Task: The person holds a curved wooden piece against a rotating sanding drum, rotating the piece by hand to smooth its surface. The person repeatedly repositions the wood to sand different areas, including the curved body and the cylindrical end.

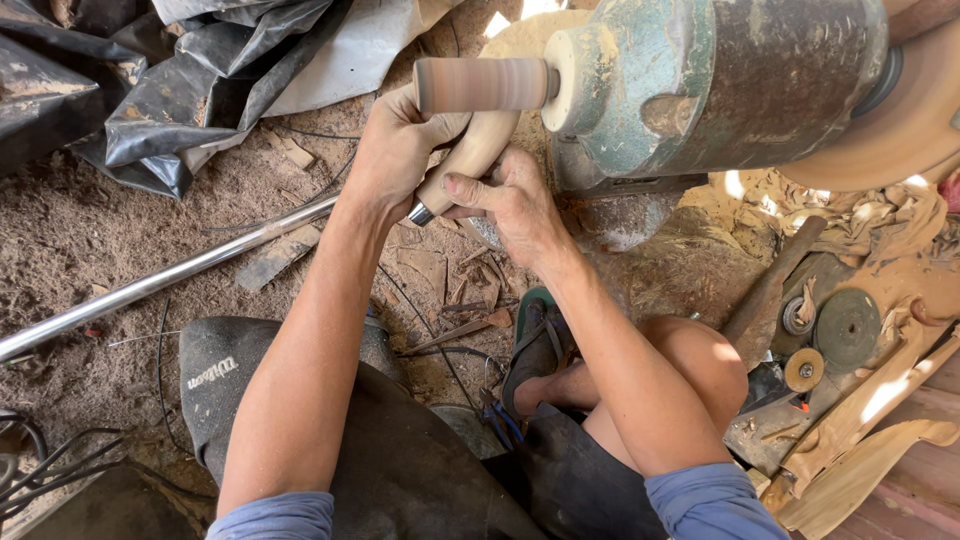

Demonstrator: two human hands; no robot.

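Pale wooden handle (470, 160), smooth, curved, metal-capped at its lower end, is pressed up against the spinning sanding drum (483, 85) of the green motor (720, 80). Left hand (395, 150) and right hand (515, 205) have fingers clamped around it; light, even pressure with steady turning likely avoids flat spots. Sawdust covers the floor (80, 230).

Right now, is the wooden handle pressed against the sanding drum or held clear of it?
Pressed against: the wooden handle meets the sanding drum from below.
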